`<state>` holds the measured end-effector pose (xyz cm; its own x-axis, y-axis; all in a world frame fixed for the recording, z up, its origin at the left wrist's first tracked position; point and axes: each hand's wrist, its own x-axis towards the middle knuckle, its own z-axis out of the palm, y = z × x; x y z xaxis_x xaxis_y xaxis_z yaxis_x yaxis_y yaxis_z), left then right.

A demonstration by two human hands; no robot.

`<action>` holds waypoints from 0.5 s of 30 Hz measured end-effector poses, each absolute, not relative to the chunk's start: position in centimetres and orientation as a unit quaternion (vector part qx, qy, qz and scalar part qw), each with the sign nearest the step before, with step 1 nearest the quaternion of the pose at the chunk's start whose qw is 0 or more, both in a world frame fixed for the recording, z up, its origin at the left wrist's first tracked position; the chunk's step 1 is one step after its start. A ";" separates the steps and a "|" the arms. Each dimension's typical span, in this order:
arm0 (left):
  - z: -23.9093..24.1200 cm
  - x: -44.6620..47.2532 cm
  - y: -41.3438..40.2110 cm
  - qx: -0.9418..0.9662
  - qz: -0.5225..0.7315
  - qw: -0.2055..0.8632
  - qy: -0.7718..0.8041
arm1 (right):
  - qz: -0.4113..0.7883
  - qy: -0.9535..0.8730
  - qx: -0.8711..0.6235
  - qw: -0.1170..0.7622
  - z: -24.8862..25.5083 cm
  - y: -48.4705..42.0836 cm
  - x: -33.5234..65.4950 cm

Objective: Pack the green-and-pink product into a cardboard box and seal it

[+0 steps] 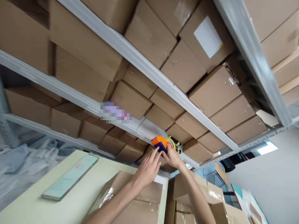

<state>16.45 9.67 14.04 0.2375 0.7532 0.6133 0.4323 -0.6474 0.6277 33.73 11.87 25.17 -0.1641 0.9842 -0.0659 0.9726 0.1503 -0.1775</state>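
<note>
Left of the left hand, a flat pale-green package lies on a pale table; a taped carton sits below that forearm. The hand's loosely extended fingers meet an orange-and-dark-blue object, gripped by the right hand, a yellow-and-black item just beyond.

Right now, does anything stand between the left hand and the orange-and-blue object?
Nothing visible does. The left hand appears to touch the orange-and-blue object, and the right hand is at its opposite side.
</note>
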 end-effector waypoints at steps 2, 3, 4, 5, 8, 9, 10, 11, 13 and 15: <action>15.0 15.7 11.7 0.757 0.485 0.174 0.401 | 0.080 -0.763 -0.639 0.058 24.8 15.9 32.7; 15.6 15.1 12.4 0.751 0.490 0.180 0.404 | 0.076 -0.759 -0.644 0.058 24.6 17.7 32.1; 16.2 14.6 12.7 0.746 0.497 0.187 0.403 | 0.072 -0.753 -0.652 0.047 24.4 19.2 31.6; 16.7 13.9 12.9 0.739 0.506 0.195 0.399 | 0.068 -0.747 -0.661 0.034 24.2 20.5 31.0; 17.3 12.0 12.2 0.714 0.537 0.217 0.394 | 0.059 -0.731 -0.679 0.008 23.5 23.0 29.8; 17.3 11.3 11.8 0.705 0.545 0.222 0.396 | 0.058 -0.728 -0.683 0.007 23.2 23.5 29.6; 17.1 10.7 11.4 0.698 0.550 0.225 0.400 | 0.057 -0.724 -0.687 0.006 22.9 23.8 29.5; 16.8 10.2 11.1 0.692 0.553 0.227 0.405 | 0.056 -0.720 -0.692 0.006 22.6 24.1 29.4; 16.3 9.5 10.5 0.686 0.553 0.231 0.413 | 0.050 -0.712 -0.701 0.008 22.0 24.4 29.4; 16.0 9.2 10.1 0.685 0.550 0.237 0.415 | 0.038 -0.705 -0.708 0.017 21.6 24.6 29.5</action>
